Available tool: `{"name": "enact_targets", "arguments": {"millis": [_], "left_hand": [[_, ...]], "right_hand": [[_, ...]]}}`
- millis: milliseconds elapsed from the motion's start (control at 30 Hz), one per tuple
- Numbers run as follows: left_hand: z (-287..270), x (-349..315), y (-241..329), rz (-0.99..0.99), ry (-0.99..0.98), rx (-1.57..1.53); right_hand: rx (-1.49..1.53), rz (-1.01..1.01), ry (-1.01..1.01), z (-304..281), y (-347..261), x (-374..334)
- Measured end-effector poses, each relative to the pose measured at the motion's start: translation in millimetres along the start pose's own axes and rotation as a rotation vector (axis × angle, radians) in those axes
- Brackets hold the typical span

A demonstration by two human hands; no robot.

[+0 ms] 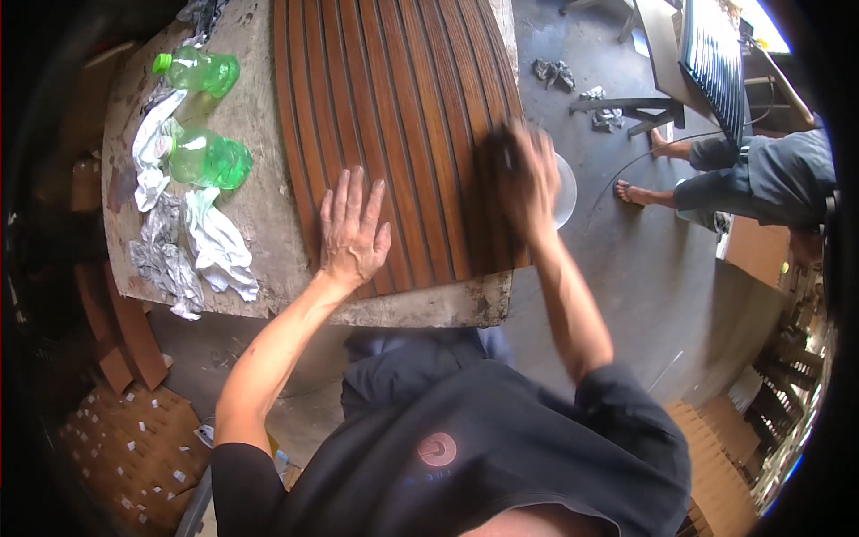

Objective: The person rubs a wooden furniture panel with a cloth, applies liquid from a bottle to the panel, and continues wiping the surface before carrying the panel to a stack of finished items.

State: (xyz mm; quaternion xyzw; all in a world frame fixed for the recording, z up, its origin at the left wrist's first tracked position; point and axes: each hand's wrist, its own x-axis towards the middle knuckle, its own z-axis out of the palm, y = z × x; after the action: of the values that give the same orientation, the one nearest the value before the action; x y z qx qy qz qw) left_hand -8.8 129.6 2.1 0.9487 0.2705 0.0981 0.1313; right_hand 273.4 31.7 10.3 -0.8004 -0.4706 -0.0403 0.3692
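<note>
A slatted wooden panel (403,116), brown with dark grooves running lengthwise, lies on a worn, stained table (268,259). My left hand (353,228) rests flat on the panel's near left part, fingers spread. Over the right edge of the panel is my right hand (534,179), smeared by motion. Its fingers curl round a dark, blurred object (501,161) whose kind I cannot make out; it seems to touch the slats. A pale round container (565,191) shows partly behind that hand, beside the table's right edge.
Two plastic bottles of green liquid, a far one (204,72) and a nearer one (210,161), lie at left with crumpled cloths (215,246). At right a person (761,179) works at a dark slatted panel (714,63). Scraps (555,73) litter the floor; boards (125,322) lean at lower left.
</note>
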Motion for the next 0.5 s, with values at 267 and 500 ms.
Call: {"name": "enact_targets", "arguments": {"millis": [267, 500], "left_hand": [[0.9, -1.7, 5.5, -0.018, -0.033, -0.007], [-0.1, 14.4, 12.1, 0.018, -0.016, 0.0]], "right_hand": [[-0.072, 0.07, -0.036, -41.0, -8.8, -71.1], [-0.179, -0.061, 0.058, 86.7, 40.4, 160.9]]}}
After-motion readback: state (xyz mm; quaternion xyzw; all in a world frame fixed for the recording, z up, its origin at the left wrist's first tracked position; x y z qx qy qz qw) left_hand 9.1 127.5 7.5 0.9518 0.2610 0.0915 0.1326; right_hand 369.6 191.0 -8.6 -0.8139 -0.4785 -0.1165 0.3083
